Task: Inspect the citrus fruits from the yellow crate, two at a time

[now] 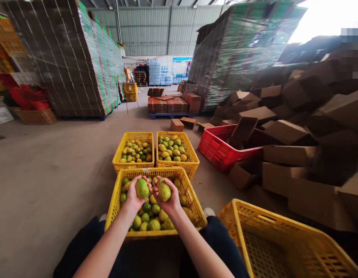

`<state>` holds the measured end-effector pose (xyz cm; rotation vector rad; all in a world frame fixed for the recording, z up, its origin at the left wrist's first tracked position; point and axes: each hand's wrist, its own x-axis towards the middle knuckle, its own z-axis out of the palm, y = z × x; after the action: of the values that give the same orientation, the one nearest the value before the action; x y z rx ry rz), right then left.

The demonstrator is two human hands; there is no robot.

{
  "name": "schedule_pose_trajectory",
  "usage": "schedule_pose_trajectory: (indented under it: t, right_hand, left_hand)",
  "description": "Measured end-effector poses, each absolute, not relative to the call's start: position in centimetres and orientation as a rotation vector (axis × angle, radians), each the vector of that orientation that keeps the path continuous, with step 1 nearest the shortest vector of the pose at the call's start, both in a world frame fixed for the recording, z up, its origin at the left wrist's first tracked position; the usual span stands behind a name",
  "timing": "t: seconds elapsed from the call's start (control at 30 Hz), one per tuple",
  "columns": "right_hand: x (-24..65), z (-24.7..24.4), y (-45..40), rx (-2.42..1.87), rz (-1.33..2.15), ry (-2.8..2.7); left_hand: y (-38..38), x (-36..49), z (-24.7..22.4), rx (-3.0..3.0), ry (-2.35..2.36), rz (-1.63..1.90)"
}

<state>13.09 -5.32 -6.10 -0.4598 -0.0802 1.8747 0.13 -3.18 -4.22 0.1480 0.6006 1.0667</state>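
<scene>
My left hand is closed around a green lemon, held above the near yellow crate. A yellower lemon sits in the grip of my right hand, close beside the first. Both hands have their palms turned inward, and the two lemons are a short gap apart. Beneath them, the near crate holds many loose green and yellow lemons. My forearms hide part of that fruit.
Two more yellow crates of lemons stand just beyond. At right are a yellow crate, a red crate and a heap of cardboard boxes. Wrapped pallet stacks rise behind.
</scene>
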Motion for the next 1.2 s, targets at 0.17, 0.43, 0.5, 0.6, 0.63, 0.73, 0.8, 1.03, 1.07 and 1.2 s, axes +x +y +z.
schedule_pose_trajectory:
  t: [0.17,0.43,0.5,0.6,0.63,0.73,0.8,1.03,1.07,1.2]
  right_hand:
    - [13.1,-6.3,-4.9,-0.539,1.94,-0.092]
    - [13.2,-6.2,-4.8,-0.561,1.945,-0.111]
    - [13.3,-6.4,-4.7,-0.548,1.974,-0.105]
    - [13.5,-6.8,-4.4,-0.513,2.035,-0.114]
    - [13.6,-7.0,-4.3,-0.506,2.051,-0.118]
    - [13.6,-7.3,-4.1,-0.519,2.07,-0.118]
    - [13.6,-7.3,-4.1,-0.558,2.051,-0.108]
    - [13.8,-6.8,-4.3,-0.641,1.816,-0.05]
    - [13.9,-6.8,-4.2,-0.637,1.798,-0.051]
    - [14.4,-6.6,-4.1,-0.615,1.78,-0.056]
  left_hand:
    - [-3.0,0.6,-4.2,0.229,0.687,1.08]
    - [-3.1,0.6,-4.0,0.214,0.705,1.063]
    - [-3.1,0.5,-3.9,0.202,0.698,1.055]
    - [-3.1,0.3,-4.1,0.174,0.687,1.027]
    - [-3.0,0.3,-4.2,0.163,0.685,1.015]
    - [-3.0,0.2,-4.5,0.119,0.702,0.994]
    - [-3.0,0.2,-4.6,0.075,0.723,1.015]
    - [-2.7,-0.1,-4.5,-0.008,0.79,1.215]
    - [-2.6,-0.1,-4.5,-0.011,0.793,1.221]
    - [-2.5,-0.1,-4.3,-0.02,0.748,1.173]
